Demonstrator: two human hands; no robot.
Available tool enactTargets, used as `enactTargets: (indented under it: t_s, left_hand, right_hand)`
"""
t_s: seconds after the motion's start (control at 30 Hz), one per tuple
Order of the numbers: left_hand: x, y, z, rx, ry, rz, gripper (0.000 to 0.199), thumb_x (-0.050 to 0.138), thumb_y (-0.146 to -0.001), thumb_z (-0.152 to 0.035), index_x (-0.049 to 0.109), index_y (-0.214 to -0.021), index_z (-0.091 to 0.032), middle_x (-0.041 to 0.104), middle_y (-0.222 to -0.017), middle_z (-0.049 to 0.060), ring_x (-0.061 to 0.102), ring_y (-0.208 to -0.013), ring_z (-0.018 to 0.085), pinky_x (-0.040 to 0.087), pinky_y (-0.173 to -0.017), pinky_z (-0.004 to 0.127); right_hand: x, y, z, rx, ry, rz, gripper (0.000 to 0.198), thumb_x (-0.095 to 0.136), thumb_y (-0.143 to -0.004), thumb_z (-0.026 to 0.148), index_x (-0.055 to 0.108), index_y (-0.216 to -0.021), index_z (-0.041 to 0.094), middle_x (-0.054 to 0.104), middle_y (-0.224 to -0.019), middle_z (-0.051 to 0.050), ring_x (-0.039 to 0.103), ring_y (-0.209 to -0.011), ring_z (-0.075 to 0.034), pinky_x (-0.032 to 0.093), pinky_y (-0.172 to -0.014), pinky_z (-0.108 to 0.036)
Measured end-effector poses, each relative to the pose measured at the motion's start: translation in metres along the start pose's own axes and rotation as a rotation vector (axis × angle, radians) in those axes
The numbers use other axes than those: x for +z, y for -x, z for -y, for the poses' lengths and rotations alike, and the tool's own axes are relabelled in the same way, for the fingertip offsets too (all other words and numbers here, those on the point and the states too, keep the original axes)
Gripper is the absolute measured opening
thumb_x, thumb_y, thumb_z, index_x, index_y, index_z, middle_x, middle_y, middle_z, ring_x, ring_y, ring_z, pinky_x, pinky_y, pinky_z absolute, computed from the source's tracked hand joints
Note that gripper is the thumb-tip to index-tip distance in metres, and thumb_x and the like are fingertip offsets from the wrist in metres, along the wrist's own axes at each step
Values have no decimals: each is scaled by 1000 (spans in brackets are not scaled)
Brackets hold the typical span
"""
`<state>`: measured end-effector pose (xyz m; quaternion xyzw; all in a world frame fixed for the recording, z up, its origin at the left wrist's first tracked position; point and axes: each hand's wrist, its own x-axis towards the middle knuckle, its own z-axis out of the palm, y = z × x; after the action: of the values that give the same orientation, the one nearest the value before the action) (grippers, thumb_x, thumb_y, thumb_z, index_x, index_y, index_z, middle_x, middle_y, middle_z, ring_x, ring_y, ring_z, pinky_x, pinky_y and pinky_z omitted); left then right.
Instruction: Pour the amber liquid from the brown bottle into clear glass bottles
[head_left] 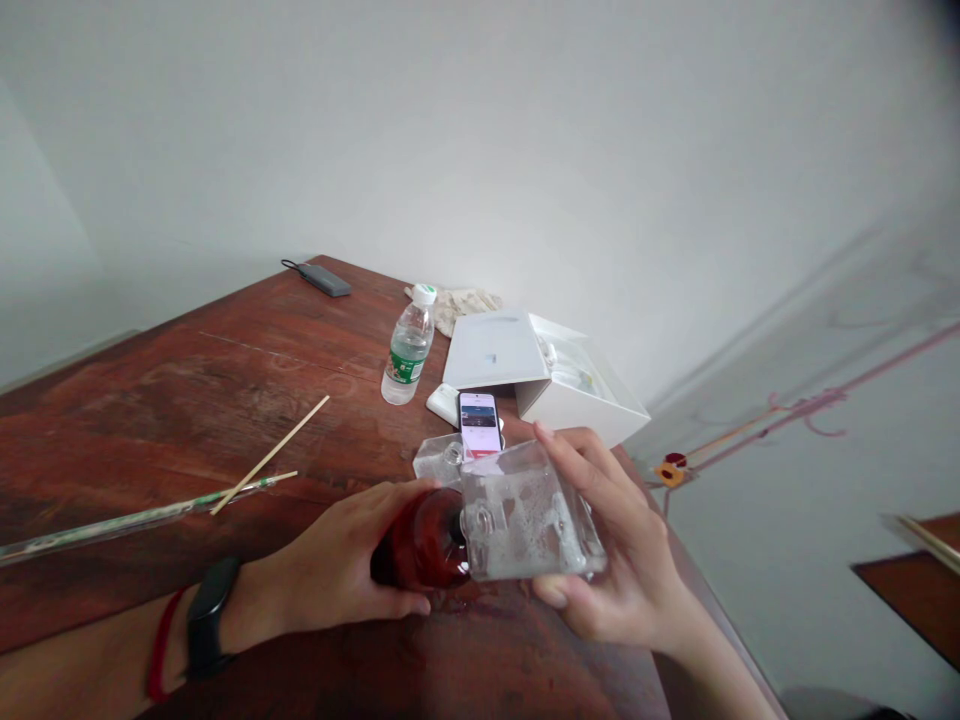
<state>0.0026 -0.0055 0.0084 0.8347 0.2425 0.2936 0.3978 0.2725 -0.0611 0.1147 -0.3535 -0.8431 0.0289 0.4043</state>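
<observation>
My left hand (360, 560) is wrapped round a dark red-brown bottle (424, 540), which is tilted with its neck toward the right. In my right hand (622, 550) is a clear, square-sided bottle (525, 520), held tipped on its side with suds or bubbles inside. The mouths of the two bottles meet or nearly meet; whether they touch I cannot tell. Behind them another clear plastic piece (437, 458) lies on the table, partly hidden. A lit phone (478, 420) rests just beyond it.
On the wooden table (165, 400) stand a capped water bottle (409, 345) and an open white box (495, 350). A thin stick (274, 452) lies across wrapped chopsticks (142, 520) at left. A grey device (324, 279) sits at the far edge. Pink hooks (810, 405) hang at right.
</observation>
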Motion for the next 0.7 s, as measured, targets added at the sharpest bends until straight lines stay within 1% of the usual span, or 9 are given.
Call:
enactTargets:
  t_s: [0.13,0.4,0.57,0.7]
  left_hand:
    - [0,1,2,-11,-6,-8,95,100,-75,-46,50,-155,-35,66,-152,9,68,-133,39,54,-114,54]
    - [0,2,3,-37,3,7,92,97,-77,-50,50,-155,-36,65,-154,9,67,-134,40,53,-115,55]
    - [-1,1,2,-28,12,12,91,96,-77,-50,52,-155,-35,66,-153,8,67,-134,40,53,-115,54]
    - [0,1,1,-16,3,-3,89,98,-76,-45,53,-152,-37,67,-151,8,68,-132,40,55,-112,54]
  right_hand:
    - [1,0,0,28,2,-2,79,65,-99,65,45,-169,34,64,-130,-12,66,-109,-31,60,-88,-49]
    - [2,0,0,29,-1,-5,79,64,-99,64,44,-169,34,65,-130,-12,67,-110,-32,60,-89,-51]
    - [1,-1,1,27,-12,7,79,64,-100,65,43,-170,34,64,-131,-12,67,-112,-31,60,-90,-50]
    - [1,-1,2,15,-8,4,79,65,-100,64,43,-170,34,64,-131,-12,66,-113,-31,60,-91,-50]
